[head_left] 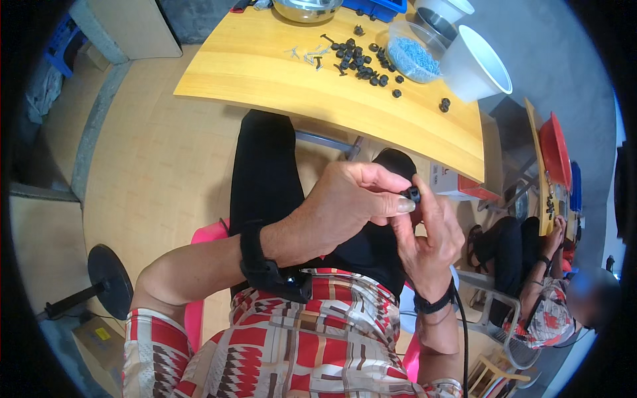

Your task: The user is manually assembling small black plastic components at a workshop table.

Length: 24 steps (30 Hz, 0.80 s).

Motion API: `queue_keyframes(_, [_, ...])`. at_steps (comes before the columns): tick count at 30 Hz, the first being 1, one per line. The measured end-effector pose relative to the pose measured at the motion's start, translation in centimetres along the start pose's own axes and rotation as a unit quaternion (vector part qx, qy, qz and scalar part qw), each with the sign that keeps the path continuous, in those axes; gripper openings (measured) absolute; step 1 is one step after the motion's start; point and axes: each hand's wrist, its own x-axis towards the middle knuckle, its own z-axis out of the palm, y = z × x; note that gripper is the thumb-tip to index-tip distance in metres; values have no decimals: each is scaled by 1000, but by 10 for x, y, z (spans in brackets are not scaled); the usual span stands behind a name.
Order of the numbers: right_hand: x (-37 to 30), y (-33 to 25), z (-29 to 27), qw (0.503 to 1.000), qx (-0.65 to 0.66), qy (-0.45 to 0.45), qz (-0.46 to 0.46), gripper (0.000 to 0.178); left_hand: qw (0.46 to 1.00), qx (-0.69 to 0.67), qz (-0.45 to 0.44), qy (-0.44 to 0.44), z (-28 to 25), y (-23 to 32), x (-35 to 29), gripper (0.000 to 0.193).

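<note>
Above my lap, a small black round plastic part (413, 194) is pinched between the fingers of both hands. My left hand (352, 196) has its thumb and index finger closed on the part's left side. On the other side, the thumb and fingertips of my right hand (430, 240) grip it. Fingers cover much of the part, so its full shape is hidden. Past my hands, a loose heap of similar black knob-like parts (358, 60) lies on the yellow wooden table (292, 83). Several thin silver screws or pins (317, 53) are scattered left of the heap.
Beyond the parts stand a transparent bowl of small blue pieces (415, 58), a white bucket (479, 63), a metal bowl (306, 9) and a blue tray (375, 9). A co-worker (541, 292) sits at another table on the right. A cable (464, 331) hangs by my right wrist.
</note>
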Motion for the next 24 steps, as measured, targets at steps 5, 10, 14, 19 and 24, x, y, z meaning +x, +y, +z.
queue_keyframes(5, [1,6,2,1000,-1,3,-9,43,996,-75,-32,22,3,-2,0,27])
queue_keyframes(10, [3,7,-4,1000,10,2,-3,39,999,-23,-26,-5,4,5,0,27])
queue_keyframes(14, [4,6,-6,1000,24,17,-11,34,999,-17,-41,-22,1,10,1,27])
queue_keyframes(19, [5,4,-8,999,12,34,-19,28,999,-19,-40,-3,-4,7,5,28])
queue_keyframes(24, [5,2,-13,999,-7,38,-18,23,999,-9,-36,-4,-4,3,6,27])
